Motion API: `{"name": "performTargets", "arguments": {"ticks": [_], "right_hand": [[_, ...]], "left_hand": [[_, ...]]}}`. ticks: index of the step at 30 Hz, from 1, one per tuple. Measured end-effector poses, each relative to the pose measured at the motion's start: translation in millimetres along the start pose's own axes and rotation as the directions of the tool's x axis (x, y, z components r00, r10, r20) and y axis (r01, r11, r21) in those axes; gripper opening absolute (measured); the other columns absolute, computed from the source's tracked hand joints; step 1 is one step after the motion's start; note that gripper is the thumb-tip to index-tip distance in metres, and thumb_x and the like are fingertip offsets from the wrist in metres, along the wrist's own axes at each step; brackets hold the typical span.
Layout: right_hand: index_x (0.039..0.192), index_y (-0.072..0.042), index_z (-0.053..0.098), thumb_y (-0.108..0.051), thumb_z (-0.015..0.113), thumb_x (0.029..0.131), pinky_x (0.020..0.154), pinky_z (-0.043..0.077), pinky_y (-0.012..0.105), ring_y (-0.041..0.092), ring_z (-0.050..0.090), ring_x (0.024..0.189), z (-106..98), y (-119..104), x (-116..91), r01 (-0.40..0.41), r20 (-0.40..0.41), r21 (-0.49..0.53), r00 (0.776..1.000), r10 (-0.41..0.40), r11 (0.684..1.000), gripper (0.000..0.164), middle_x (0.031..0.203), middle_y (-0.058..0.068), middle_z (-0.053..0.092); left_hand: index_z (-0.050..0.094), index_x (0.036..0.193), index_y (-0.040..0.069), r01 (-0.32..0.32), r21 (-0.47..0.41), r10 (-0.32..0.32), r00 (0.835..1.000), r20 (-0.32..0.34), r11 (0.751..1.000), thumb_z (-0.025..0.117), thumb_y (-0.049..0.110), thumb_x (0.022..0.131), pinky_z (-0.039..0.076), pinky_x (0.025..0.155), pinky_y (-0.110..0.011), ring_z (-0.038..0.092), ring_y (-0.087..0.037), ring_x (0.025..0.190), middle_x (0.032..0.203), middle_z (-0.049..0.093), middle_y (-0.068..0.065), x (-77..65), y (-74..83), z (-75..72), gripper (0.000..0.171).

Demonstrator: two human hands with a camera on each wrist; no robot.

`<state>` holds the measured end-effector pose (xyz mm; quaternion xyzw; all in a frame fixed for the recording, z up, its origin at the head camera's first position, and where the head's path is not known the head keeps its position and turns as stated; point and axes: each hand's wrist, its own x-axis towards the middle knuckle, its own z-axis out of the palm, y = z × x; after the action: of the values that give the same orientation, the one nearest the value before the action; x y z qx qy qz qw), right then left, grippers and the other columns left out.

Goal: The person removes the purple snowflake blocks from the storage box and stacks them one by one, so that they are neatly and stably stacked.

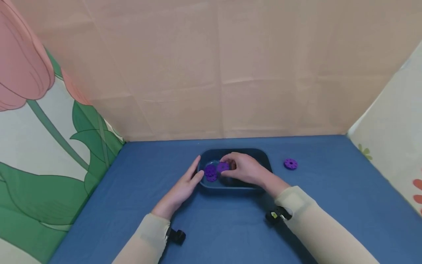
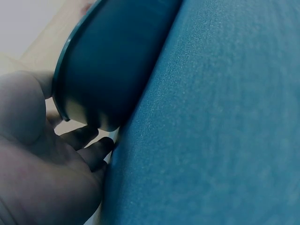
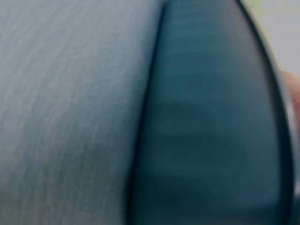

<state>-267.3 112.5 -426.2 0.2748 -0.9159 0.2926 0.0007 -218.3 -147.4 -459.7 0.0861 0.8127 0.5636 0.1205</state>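
Note:
A dark blue rectangular tray [image 1: 230,188] stands on the blue cloth. My left hand [image 1: 179,189] holds its left end, the thumb over the rim and the other fingers about the outer wall; the left wrist view shows the hand [image 2: 51,154] against the tray's end [image 2: 103,56]. Over the tray's left half, my right hand [image 1: 245,168] pinches a purple notched disc [image 1: 222,167] between thumb and fingers. More purple notched discs [image 1: 210,170] lie beside it in the tray. In the right wrist view the tray wall [image 3: 211,117] hides most of the hand.
One more purple notched disc [image 1: 290,164], with a hole in its middle, lies on the blue cloth [image 1: 217,227] right of the tray. A beige sheet [image 1: 217,73] rises behind, and patterned panels flank both sides.

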Motion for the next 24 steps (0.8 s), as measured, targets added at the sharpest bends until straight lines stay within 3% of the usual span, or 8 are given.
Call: {"name": "performTargets", "arguments": {"ticks": [10,24], "right_hand": [[0.120,-0.030,0.067,-0.041,0.079,0.085,0.069,0.047,0.027,0.014,0.052,0.084,-30,2,-30,0.045,-0.182,0.058,0.983,-0.034,0.997,0.039,0.097,-0.006,0.055],[0.122,-0.023,0.068,-0.039,0.079,0.086,0.071,0.048,0.026,0.016,0.054,0.086,-66,31,-62,-0.083,-0.288,0.020,0.954,0.085,0.996,0.041,0.102,-0.005,0.057]], "left_hand": [[0.010,0.147,0.063,0.010,0.004,-0.010,1.000,0.019,1.000,0.045,0.072,0.093,0.007,0.124,-0.055,0.001,-0.012,0.154,0.161,0.006,0.029,-2.4,2.2,-0.2,0.065],[0.011,0.146,0.065,0.018,0.000,-0.018,1.000,0.015,1.000,0.046,0.073,0.092,0.006,0.124,-0.054,0.002,-0.009,0.153,0.159,0.008,0.032,-1.8,0.2,-1.3,0.064]]}}
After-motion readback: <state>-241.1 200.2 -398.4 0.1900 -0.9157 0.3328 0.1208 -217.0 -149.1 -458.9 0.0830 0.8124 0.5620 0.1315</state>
